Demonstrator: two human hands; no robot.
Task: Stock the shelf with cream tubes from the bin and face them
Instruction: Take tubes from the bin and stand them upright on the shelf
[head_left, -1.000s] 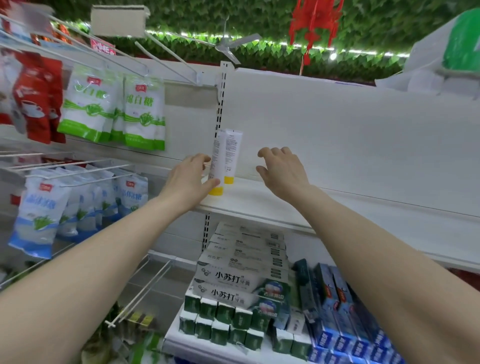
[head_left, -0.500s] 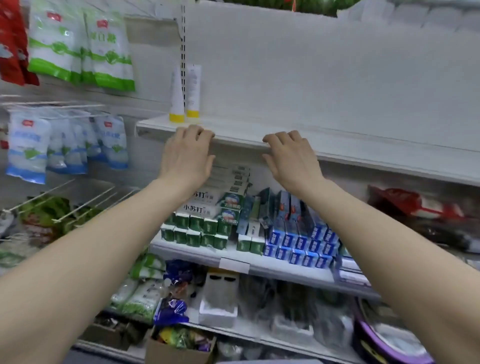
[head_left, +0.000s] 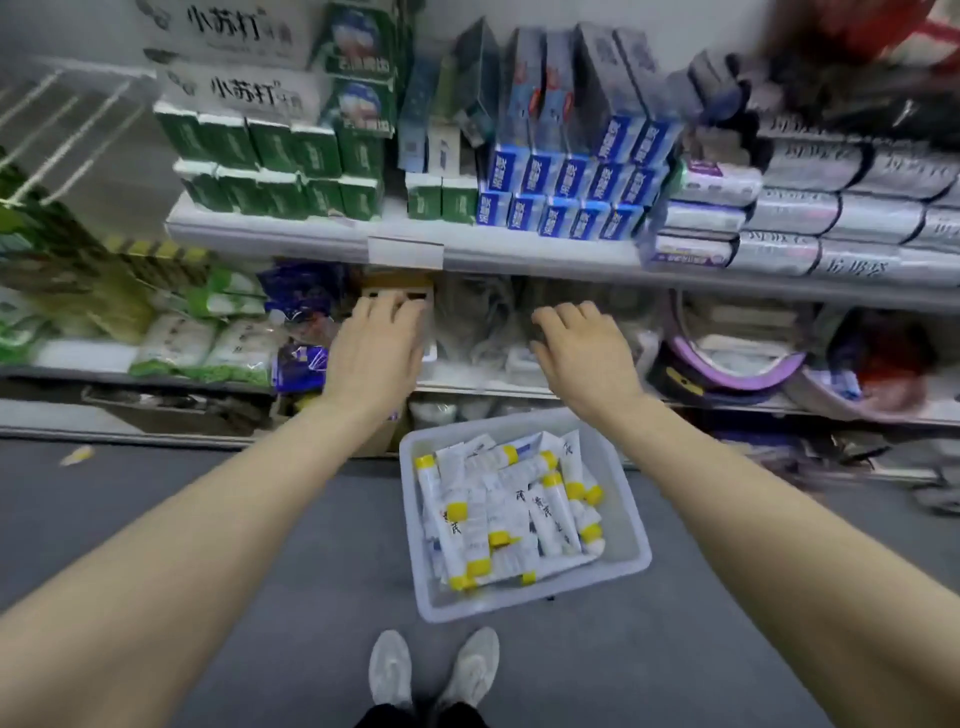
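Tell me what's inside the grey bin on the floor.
The bin holds a loose heap of white cream tubes with yellow caps, lying crisscrossed. Lower layers and the bin's floor are covered by the top tubes.

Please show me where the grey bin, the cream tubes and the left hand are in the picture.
grey bin (head_left: 631, 530): head view, on its bare right wall.
cream tubes (head_left: 506, 512): head view, on a white tube in the middle of the pile.
left hand (head_left: 376, 353): head view, on the back of the hand.
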